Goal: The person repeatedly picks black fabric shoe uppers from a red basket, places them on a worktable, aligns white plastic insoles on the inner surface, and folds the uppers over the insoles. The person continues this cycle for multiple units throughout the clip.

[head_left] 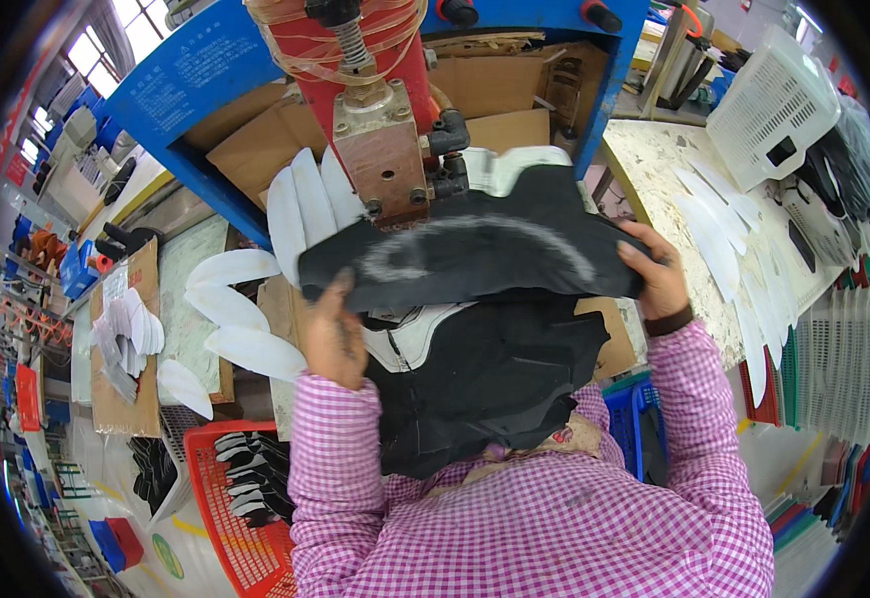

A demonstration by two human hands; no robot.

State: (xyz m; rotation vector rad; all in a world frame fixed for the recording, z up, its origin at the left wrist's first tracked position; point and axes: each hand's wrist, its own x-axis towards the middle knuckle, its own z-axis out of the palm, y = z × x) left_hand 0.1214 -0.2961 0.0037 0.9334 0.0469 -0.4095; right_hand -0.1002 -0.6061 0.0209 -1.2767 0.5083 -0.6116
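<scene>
While the left hand (335, 334) is closed at the lower left edge of a wide, black, flexible sheet (475, 239) bearing a curved, chalky white mark, the right hand (659, 274) is clamped on its right end, thumb on the near face. The sheet is held between both hands, in front of a metal block (380, 164) on a red machine head.

Directly below the grip lie further black, flexible cut pieces (495, 389), beside a white panel with a dark outline (410, 339), partly covered.

Below the left hand, near the sleeve, stands an orange-red perforated plastic basket (260, 558); it contains overlapping black pieces with pale ends (250, 478). Below the right hand is a blue plastic crate (626, 424), partly hidden by the sleeve; something dark shows inside, its kind not discernible.

Left of the grip, white leaf-shaped pieces (230, 299) are spread out; further left, a brown cardboard sheet (144, 274) carries small white pieces (126, 334).

Beyond the grip, a blue machine frame (190, 80) encloses brown cardboard (275, 145). Beyond the right hand, a white perforated plastic basket (769, 115) sits tilted; its contents cannot be told.
</scene>
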